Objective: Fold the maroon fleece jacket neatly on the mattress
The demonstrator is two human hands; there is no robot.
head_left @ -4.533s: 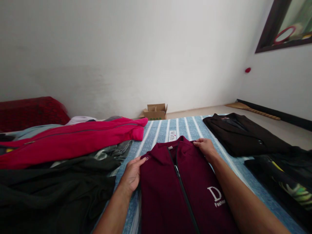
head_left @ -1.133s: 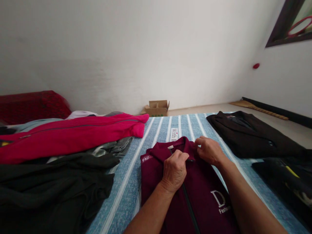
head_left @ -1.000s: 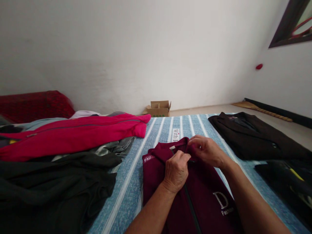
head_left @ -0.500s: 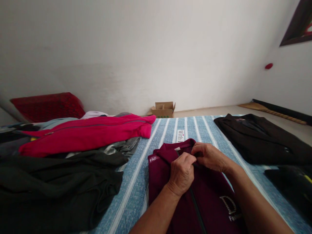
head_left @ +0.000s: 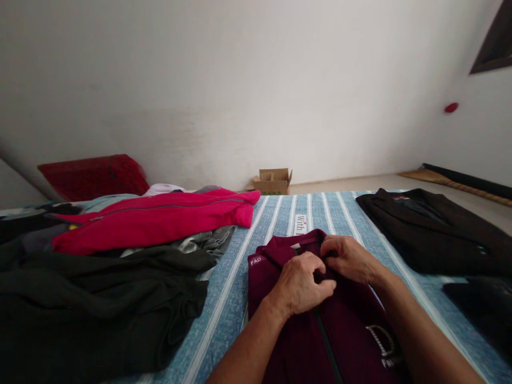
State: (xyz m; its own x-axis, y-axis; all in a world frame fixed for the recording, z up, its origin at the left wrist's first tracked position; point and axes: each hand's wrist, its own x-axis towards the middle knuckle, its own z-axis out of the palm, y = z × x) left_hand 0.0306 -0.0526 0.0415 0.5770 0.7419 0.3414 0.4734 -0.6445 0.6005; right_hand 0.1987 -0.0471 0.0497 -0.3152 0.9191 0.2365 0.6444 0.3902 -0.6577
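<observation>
A maroon zip-up jacket (head_left: 280, 341) lies front side up on the bed, with white lettering on its chest and shoulder. My left hand (head_left: 304, 280) rests over the upper zip, thumb spread away from the curled fingers, nothing seen between them. At the collar's right side, my right hand (head_left: 347, 260) has its fingers bent and closed on the fabric. The fingertips of my right hand are partly hidden.
A blue-and-white striped sheet (head_left: 232, 288) covers the bed. To the left lie a pink jacket (head_left: 160, 213) and dark green clothing (head_left: 100, 309); to the right, a folded black jacket (head_left: 432, 234). Beyond the bed sits an open cardboard box (head_left: 274, 184).
My left thumb has opened away from its fingers and now points right, where both hands were pinched together at the collar. The view has shifted slightly left.
</observation>
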